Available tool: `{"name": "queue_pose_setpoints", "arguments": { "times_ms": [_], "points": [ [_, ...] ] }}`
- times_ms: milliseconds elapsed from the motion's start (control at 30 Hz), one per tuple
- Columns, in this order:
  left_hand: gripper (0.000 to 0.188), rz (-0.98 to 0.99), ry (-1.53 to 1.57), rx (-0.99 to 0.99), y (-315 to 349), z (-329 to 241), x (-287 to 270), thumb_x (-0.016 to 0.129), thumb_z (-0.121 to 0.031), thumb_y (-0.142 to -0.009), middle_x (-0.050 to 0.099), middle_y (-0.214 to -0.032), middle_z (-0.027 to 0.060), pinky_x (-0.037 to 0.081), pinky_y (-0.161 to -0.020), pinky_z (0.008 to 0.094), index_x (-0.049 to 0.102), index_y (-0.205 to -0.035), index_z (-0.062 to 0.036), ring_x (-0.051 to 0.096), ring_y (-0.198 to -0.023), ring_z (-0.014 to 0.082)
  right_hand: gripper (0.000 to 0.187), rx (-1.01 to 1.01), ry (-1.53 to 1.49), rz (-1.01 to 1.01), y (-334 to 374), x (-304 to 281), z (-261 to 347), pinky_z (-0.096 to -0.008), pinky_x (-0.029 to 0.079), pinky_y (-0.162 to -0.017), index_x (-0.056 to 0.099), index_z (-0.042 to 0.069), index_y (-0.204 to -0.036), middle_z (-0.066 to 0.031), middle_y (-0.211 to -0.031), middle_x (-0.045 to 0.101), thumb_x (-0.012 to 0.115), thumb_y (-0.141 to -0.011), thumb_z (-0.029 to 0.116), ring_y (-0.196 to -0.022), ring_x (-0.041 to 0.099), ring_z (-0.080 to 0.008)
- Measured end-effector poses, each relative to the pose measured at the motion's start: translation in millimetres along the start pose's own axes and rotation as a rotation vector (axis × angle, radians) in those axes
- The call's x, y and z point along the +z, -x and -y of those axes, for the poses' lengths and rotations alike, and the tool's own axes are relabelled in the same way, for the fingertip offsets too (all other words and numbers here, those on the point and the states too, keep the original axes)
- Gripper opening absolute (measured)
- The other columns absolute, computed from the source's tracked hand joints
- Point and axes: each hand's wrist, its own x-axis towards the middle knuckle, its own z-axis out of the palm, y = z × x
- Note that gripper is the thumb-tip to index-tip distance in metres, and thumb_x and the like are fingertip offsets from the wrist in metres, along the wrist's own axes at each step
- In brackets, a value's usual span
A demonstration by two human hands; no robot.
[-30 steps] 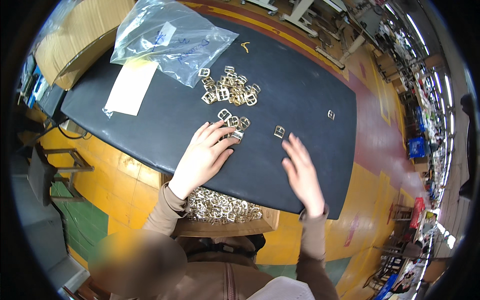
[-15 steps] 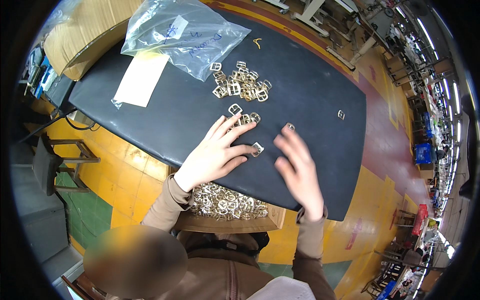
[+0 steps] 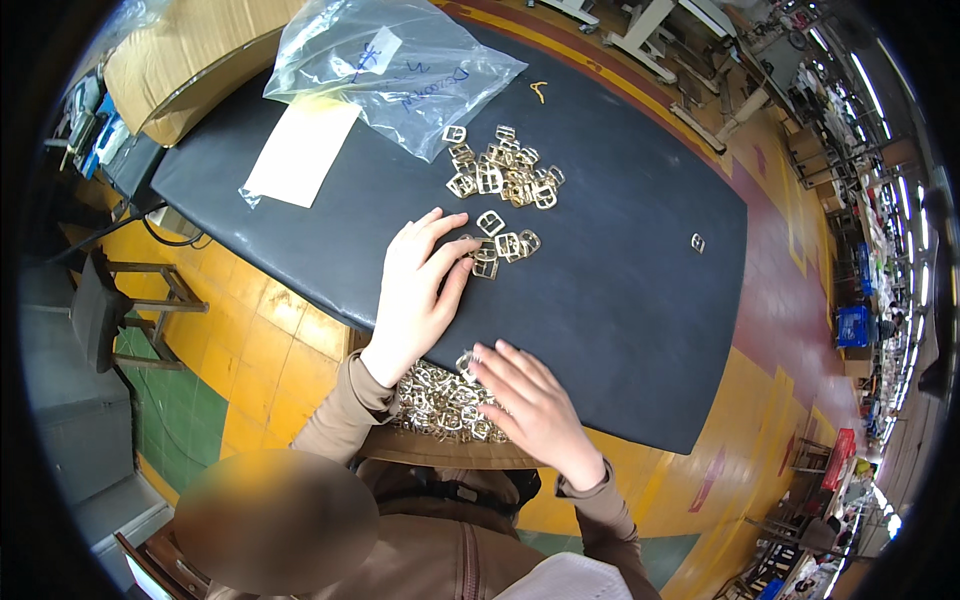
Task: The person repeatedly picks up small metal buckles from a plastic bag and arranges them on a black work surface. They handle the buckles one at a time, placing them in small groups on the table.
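Note:
My left hand (image 3: 415, 290) rests on the dark table with fingers spread, its fingertips touching the near side of a small group of metal buckles (image 3: 508, 246). My right hand (image 3: 535, 405) is over the near table edge, fingers stretched out and slightly blurred. A single buckle (image 3: 467, 365) is at its fingertips, right at the edge; whether it is touched from above or beside, I cannot tell. Below the edge, a cardboard box (image 3: 470, 452) holds a heap of many similar shiny buckles (image 3: 440, 402). Farther up the table lies a larger pile of buckles (image 3: 515, 180).
A clear plastic bag (image 3: 400, 75) and a pale paper sheet (image 3: 303, 150) lie at the far left, near a large cardboard box (image 3: 190, 75). One lone buckle (image 3: 697, 242) lies toward the right edge. A twisted yellow piece (image 3: 538, 92) is at the back. A stool (image 3: 95, 305) stands left.
My right hand has moved left and nearer, to the table edge, with a buckle at its fingertips. The two buckles near my hands have left their spots. My left hand has drawn back slightly.

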Motion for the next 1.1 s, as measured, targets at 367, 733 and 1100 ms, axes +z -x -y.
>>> {"name": "queue_pose_setpoints", "arguments": {
  "times_ms": [367, 733, 1100],
  "points": [
    [0.026, 0.161, -0.067, 0.005, 0, 1, 2, 0.075, -0.016, -0.093, 0.058, -0.151, 0.0123, 0.034, -0.122, 0.0532, 0.074, -0.119, -0.0134, 0.044, -0.149, 0.0407, 0.035, 0.038, -0.082, -0.195, -48, -45, -32, -0.046, 0.047, -0.116, 0.072, 0.005, -0.131, -0.0149, -0.148, 0.063, 0.074, -0.096, 0.011, -0.137, 0.059, -0.0375],
    [0.04, 0.255, -0.252, 0.108, -3, -12, 5, 0.067, -0.015, -0.098, 0.043, -0.164, 0.0118, 0.023, -0.128, 0.0603, 0.068, -0.137, -0.0235, 0.03, -0.157, 0.0426, 0.031, 0.266, -0.051, -0.403, -82, -24, -63, -0.0454, 0.05, -0.107, 0.069, 0.002, -0.117, -0.0147, -0.136, 0.064, 0.078, -0.088, 0.008, -0.126, 0.059, -0.037],
    [0.029, 0.072, -0.112, -0.026, 0, -4, 0, 0.066, -0.003, -0.093, 0.054, -0.153, 0.0126, 0.028, -0.126, 0.0607, 0.075, -0.119, -0.0141, 0.039, -0.15, 0.0448, 0.048, 0.141, -0.019, -0.068, -33, -36, -47, -0.0482, 0.037, -0.124, 0.062, 0.007, -0.146, -0.013, -0.162, 0.052, 0.07, -0.1, 0.019, -0.151, 0.045, -0.0352]
  ]
}}
